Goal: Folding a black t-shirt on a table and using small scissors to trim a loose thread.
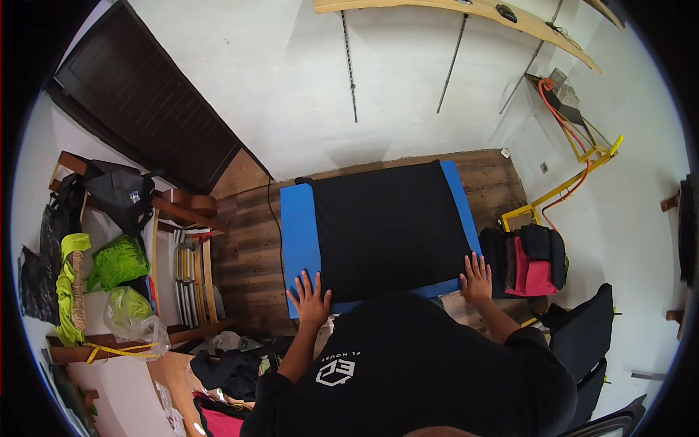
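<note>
A black piece of fabric (389, 226) lies spread across a blue-topped table (297, 233), with blue strips showing along its left, right and near sides. At the near left corner my left hand (311, 300) rests flat with fingers spread, on the blue strip beside the fabric's edge. Over at the near right corner my right hand (476, 280) also lies with fingers apart, by the fabric's right edge. Neither hand grips anything. A small dark bunch of cloth (303, 180) sits at the table's far left corner. My torso hides part of the near edge.
Folded black and red cloths (535, 258) are stacked to the right, below a yellow metal frame (561, 191) with an orange cable. A wooden shelf (158, 240) at the left bears bags, and a guitar (191, 207) is beside it. Clothes (229, 371) lie at the lower left.
</note>
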The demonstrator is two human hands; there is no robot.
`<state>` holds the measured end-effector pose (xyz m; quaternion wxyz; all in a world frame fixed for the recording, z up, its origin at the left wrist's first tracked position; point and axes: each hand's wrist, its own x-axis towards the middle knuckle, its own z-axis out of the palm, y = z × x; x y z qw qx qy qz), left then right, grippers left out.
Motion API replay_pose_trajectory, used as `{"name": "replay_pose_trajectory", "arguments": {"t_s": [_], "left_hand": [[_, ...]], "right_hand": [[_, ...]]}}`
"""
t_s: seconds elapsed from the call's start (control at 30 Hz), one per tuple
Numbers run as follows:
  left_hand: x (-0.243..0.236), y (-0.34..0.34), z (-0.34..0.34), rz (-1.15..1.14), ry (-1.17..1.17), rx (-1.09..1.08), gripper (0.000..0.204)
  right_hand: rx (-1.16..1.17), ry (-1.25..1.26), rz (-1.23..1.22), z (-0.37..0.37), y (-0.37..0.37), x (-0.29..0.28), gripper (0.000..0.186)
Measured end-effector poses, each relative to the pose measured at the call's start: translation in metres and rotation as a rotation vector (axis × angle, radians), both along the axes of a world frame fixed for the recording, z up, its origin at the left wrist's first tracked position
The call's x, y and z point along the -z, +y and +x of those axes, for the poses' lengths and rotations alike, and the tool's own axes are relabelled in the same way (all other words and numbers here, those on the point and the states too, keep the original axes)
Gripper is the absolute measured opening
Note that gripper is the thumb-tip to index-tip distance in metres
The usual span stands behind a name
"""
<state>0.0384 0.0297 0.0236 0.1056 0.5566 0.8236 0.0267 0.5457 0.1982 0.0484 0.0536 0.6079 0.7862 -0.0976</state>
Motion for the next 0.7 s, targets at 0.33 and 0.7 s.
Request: {"name": "replay_pose_trajectory", "arguments": {"t_s": [0.33, 0.7], "left_hand": [[-0.012, 0.064, 0.053, 0.218, -0.149, 0.521, 0.072], [-0.001, 0.016, 0.023, 0.068, -0.070, 0.172, 0.073]], "right_hand": [[-0.549, 0.275, 0.131, -0.168, 0.003, 0.034, 0.066], [-0.049, 0.112, 0.101, -0.049, -0.004, 0.013, 0.067]]}}
